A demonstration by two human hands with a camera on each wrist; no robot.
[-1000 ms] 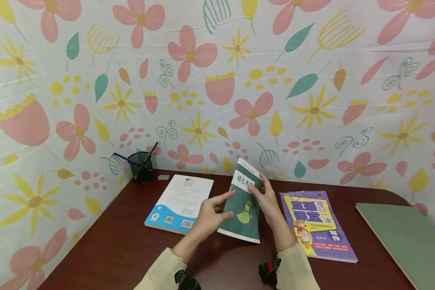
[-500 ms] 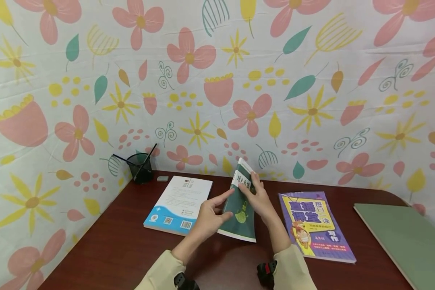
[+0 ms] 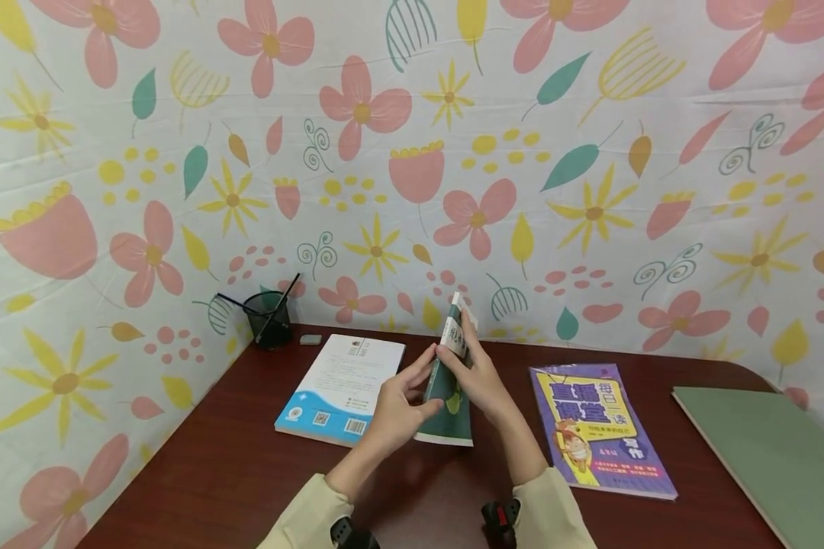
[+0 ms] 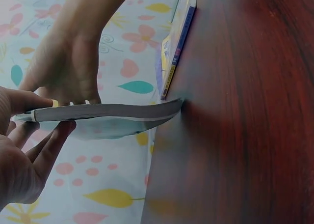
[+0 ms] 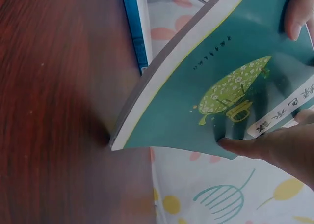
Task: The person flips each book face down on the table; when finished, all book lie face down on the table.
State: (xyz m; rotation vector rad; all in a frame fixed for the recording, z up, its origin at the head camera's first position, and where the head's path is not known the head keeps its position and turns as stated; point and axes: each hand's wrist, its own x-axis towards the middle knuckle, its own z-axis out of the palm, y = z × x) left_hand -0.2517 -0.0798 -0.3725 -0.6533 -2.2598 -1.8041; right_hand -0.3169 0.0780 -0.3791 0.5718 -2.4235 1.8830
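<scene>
A thin green book [image 3: 455, 396] with a white title band and a yellow-green cover drawing is held tilted up near the middle of the table. My left hand [image 3: 397, 408] grips it along the spine, thumb to the front and fingers behind, as the left wrist view shows. My right hand [image 3: 482, 377] touches the front cover, its thumb near the spine and its index finger stretched up over the title band. In the right wrist view, one right finger [image 5: 243, 146] lies across the cover by its edge. The book's lower corner [image 4: 180, 104] is right at the tabletop.
Left of the green book lies a white and blue book [image 3: 343, 389]. A purple and yellow book [image 3: 600, 423] lies to the right, and a large green board [image 3: 769, 450] at the far right. A black mesh pen cup [image 3: 269, 320] and a small grey block [image 3: 310, 340] stand near the patterned wall cloth.
The green book has turned so that its spine faces me more and less of the front cover shows. My right hand has moved left with it, closer to my left hand.
</scene>
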